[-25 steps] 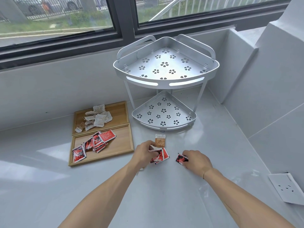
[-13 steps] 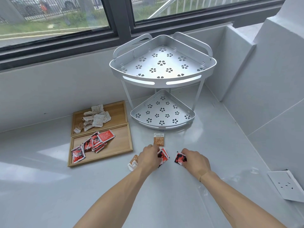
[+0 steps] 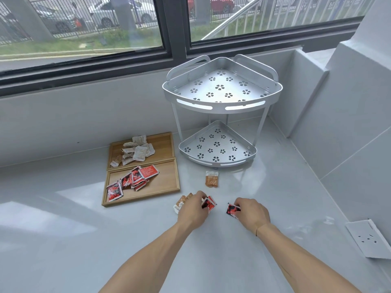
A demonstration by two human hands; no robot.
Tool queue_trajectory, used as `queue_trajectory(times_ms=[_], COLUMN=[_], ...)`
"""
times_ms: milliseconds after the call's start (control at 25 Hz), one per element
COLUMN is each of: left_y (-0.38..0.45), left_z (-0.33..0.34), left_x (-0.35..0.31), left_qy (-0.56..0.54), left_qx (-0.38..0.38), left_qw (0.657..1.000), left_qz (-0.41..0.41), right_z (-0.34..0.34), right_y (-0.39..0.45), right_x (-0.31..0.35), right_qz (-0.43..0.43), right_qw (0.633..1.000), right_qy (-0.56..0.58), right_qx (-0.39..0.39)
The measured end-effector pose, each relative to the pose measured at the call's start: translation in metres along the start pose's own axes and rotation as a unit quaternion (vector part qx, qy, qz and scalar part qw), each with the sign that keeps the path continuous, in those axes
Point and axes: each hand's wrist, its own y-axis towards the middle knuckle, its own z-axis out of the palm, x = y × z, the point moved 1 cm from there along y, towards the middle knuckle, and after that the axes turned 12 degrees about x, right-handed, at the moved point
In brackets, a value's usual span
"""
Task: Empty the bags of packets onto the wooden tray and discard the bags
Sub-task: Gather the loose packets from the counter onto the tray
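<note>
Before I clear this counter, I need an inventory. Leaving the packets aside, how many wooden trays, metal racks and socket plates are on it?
Wooden trays: 2
Metal corner rack: 1
White socket plate: 1
Total: 4

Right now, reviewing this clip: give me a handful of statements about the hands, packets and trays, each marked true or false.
1. The left hand grips red packets on the counter. True.
2. The right hand holds nothing. False: it pinches a red packet.
3. The brown packet lies on the rack's lower shelf. False: it lies on the counter in front of the rack.
4. The near tray holds red packets, the far tray pale ones. True.
5. The rack's top shelf holds packets. False: nothing lies on it.
</note>
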Motion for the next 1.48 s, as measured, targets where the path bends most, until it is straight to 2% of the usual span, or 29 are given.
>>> queue_trajectory(times_ms=[160,480,720,920,1200,1320,1480], left_y=[-0.019,-0.049,-0.048,-0.024,0.012,0.018,0.019], left_z=[-0.016,-0.077,-0.139,-0.172,-0.183,-0.183,-0.176], left_x=[0.032,0.112,0.167,0.191,0.198,0.203,0.205], left_qy=[-0.046,-0.104,-0.069,-0.007,-0.004,0.068,0.143], left_qx=[-0.005,-0.036,-0.079,-0.077,-0.062,-0.068,-0.097], left_qw=[0.998,0.994,0.993,0.996,0.998,0.995,0.985], left_qz=[0.034,-0.019,-0.046,-0.054,-0.029,-0.027,-0.029], right_z=[0.001,0.0,-0.001,-0.003,0.003,0.01,0.018], right_y=[-0.008,-0.001,0.029,0.061,0.113,0.124,0.125], right_x=[0.023,0.114,0.187,0.228,0.257,0.261,0.263], right_qz=[-0.037,-0.115,-0.161,-0.172,-0.188,-0.192,-0.212], right_qw=[0.999,0.993,0.985,0.982,0.978,0.974,0.961], right_qy=[0.004,-0.011,-0.055,-0.075,-0.085,-0.109,-0.177], right_qx=[0.014,0.017,0.022,0.021,0.042,0.058,0.004])
